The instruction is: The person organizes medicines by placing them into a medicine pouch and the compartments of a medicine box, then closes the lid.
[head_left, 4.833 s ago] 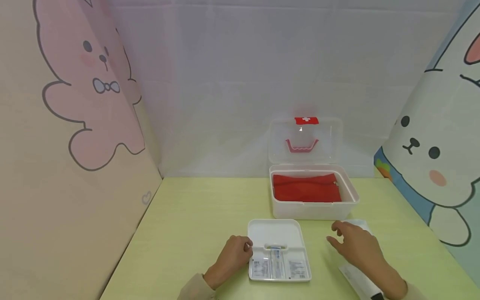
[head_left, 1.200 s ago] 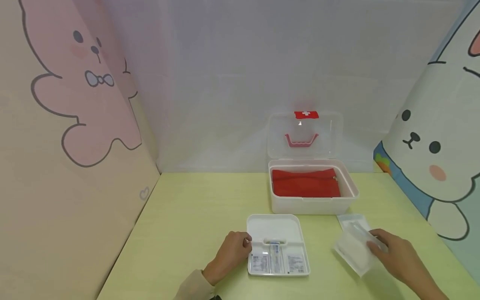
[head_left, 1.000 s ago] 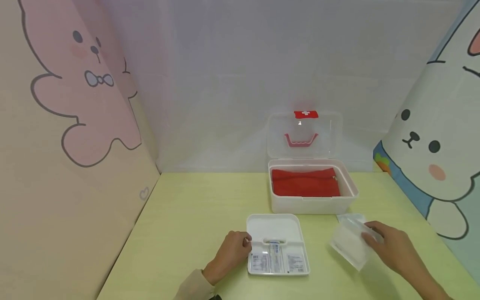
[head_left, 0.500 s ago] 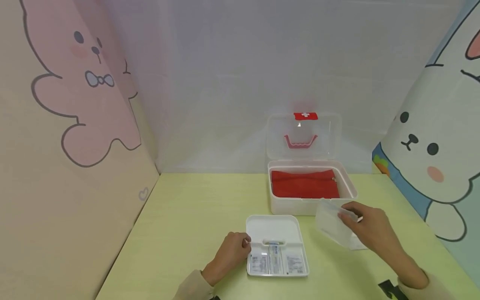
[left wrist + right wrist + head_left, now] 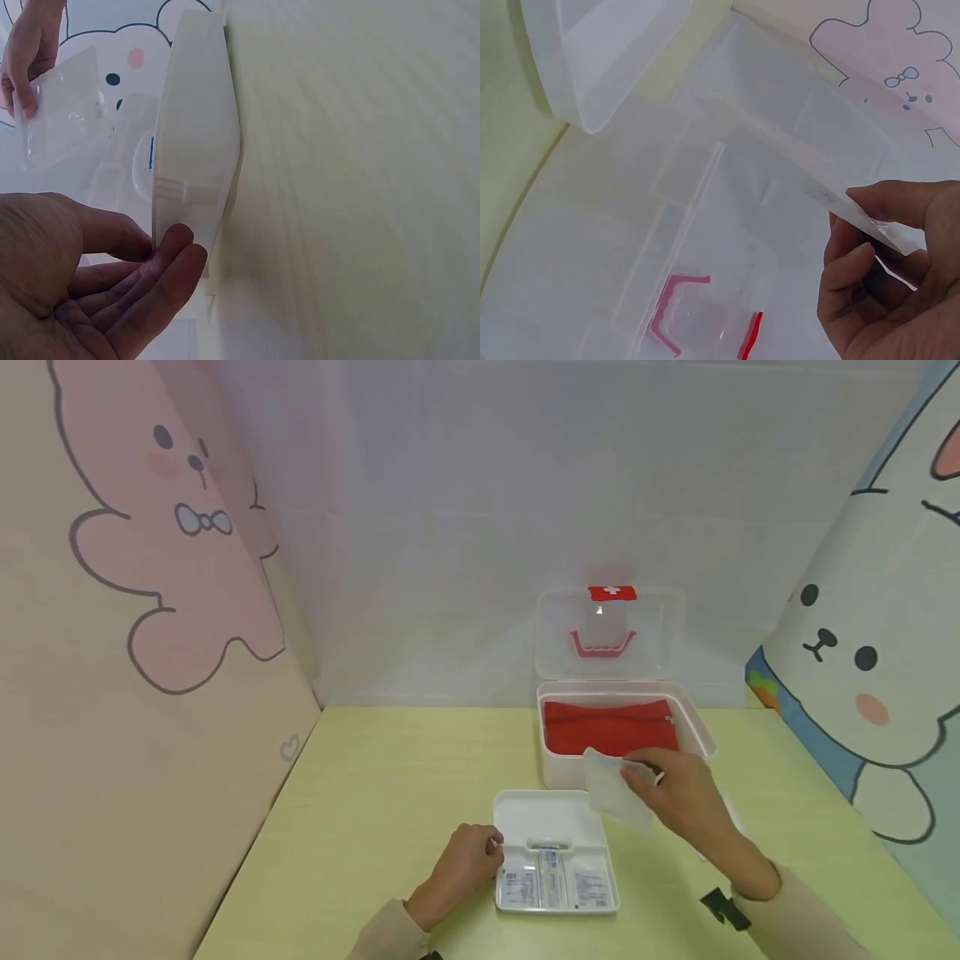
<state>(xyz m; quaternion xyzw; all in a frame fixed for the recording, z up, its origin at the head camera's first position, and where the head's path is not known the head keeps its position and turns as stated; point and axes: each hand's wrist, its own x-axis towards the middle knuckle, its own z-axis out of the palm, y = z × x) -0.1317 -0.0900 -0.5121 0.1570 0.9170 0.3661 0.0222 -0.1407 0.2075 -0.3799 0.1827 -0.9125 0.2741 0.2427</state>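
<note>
My left hand (image 5: 462, 862) pinches the left edge of a shallow white plastic case (image 5: 551, 814) lying on the table; in the left wrist view, thumb and fingertips meet at the side of the case (image 5: 195, 112). Its front compartments hold a printed packet (image 5: 520, 887) on the left, a slim clear-wrapped item (image 5: 552, 877) in the middle and another printed packet (image 5: 592, 888). My right hand (image 5: 686, 793) grips a flat white packet in clear wrapping (image 5: 611, 789) by its edge, up above the case's back right corner. The right wrist view shows this packet (image 5: 795, 169) nearly edge-on.
Behind the case stands a white first-aid box (image 5: 570, 771) with its clear lid (image 5: 555, 635) raised and a red pouch (image 5: 600, 731) inside. Another flat white packet (image 5: 731, 811) lies on the table (image 5: 405, 768), partly hidden by my right hand.
Empty at 4.8 seconds ago, my right hand has since picked up the white packet on the right and carried it left toward the case. My left hand stays at the case's edge.
</note>
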